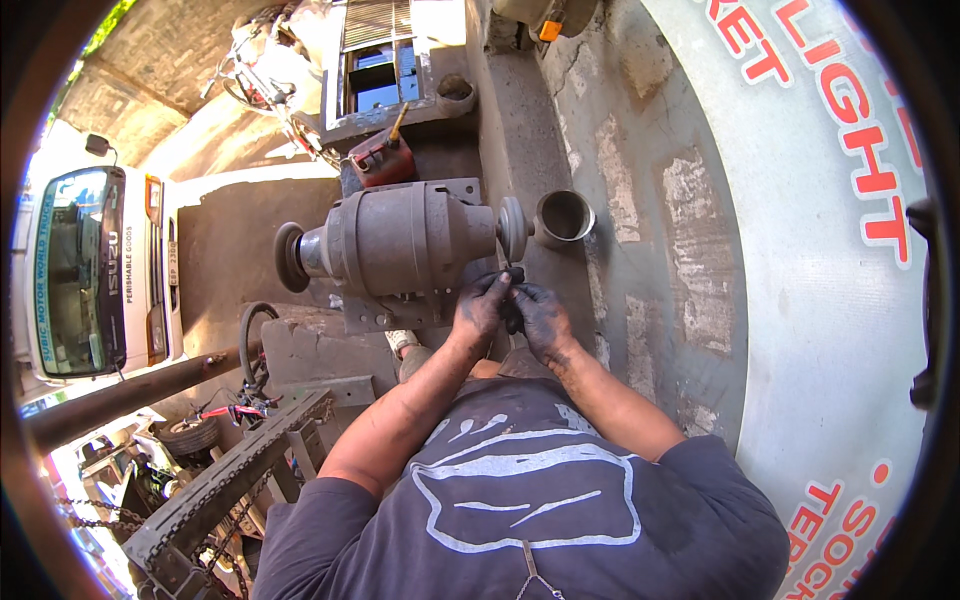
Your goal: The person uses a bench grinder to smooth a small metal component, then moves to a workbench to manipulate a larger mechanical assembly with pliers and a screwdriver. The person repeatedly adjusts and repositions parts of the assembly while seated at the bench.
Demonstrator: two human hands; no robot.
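Note:
A large grey bench grinder (395, 238) stands in front of me, with one grinding wheel (512, 232) at its right end and another wheel (290, 257) at its left end. Just on my side of the right wheel, both hands are drawn together. Blackened with grime, my left hand (482, 305) has its fingers closed on a small dark piece (514, 318). My right hand (543, 318) closes on it from the other side. The fingers cover much of the piece, so its exact kind is unclear. I cannot tell whether it touches the wheel.
A round metal can (565, 216) stands right of the grinder, beside a wall (640, 230). Behind the grinder sits a red jug (382, 158). At left are a parked white truck (95, 270), a thick pipe (140, 398) and a metal frame with chains (225, 480). A printed banner (830, 330) hangs at right.

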